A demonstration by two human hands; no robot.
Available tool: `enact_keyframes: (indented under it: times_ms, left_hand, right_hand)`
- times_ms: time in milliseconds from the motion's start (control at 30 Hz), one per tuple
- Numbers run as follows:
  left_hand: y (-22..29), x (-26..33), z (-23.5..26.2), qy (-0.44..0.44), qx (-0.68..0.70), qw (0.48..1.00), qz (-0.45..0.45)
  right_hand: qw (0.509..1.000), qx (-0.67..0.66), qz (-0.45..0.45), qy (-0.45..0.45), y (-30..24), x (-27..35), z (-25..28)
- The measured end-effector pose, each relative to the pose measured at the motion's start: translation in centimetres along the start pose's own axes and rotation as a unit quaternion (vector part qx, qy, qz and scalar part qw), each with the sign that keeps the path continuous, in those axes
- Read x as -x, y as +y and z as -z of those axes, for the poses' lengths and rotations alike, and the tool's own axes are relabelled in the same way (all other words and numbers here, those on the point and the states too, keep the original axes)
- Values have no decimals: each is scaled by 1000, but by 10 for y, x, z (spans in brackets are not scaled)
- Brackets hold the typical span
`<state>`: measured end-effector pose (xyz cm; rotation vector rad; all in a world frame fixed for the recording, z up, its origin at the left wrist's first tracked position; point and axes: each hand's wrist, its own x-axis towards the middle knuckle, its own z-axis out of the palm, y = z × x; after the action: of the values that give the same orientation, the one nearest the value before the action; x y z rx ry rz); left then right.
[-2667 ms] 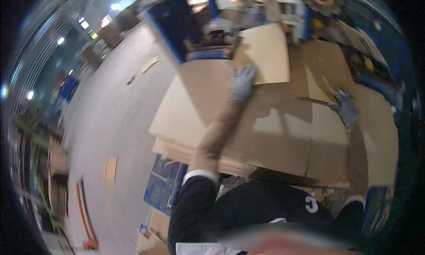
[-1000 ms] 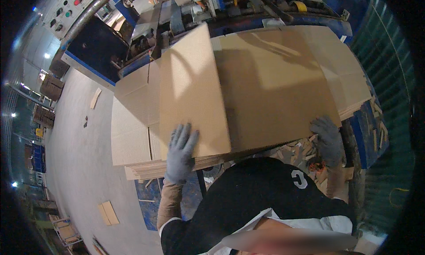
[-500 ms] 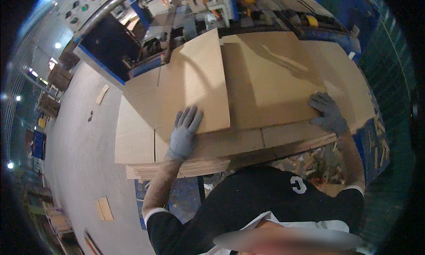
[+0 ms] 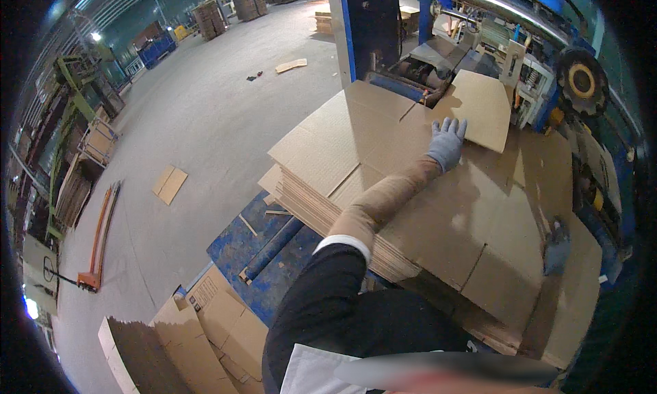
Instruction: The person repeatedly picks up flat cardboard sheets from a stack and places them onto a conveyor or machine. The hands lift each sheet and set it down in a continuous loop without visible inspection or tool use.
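Note:
My left hand (image 4: 447, 145), in a grey glove, is open with its fingers spread at the near edge of a brown cardboard piece (image 4: 483, 110). That piece lies on top of a stack of large creased cardboard sheets (image 4: 404, 209), its far end against the machine (image 4: 523, 86). Over at the right side of the stack, my right hand (image 4: 556, 249), also gloved, is by the shaded cardboard. Its fingers are dark and smeared, so their pose is unclear.
A blue platform (image 4: 274, 250) sits under the stack's left side. Cardboard pieces (image 4: 198, 332) stand at the lower left. An orange pallet jack (image 4: 99, 243) and a cardboard scrap (image 4: 170, 184) are on the grey floor. A black wheel (image 4: 582, 83) juts from the machine.
The view has swung left, showing more floor. The upper cardboard piece has shifted away from me toward the machine, with my left hand reaching after it. My right hand now looks blurred.

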<state>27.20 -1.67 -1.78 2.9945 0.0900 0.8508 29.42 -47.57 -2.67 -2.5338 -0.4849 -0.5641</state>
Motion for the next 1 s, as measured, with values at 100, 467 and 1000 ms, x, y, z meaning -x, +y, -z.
enact_keyframes:
  times_ms: [100,467,1000]
  left_hand:
    - [-24,49,43,94,99,991,16]
    - [-141,218,116,128,113,808,564]
    - [-192,143,215,359,631,672,148]
  right_hand:
    - [991,128,20,-31,-12,50,41]
    - [908,323,-165,210,71,215,119]
    - [855,39,-275,438,198,237,161]
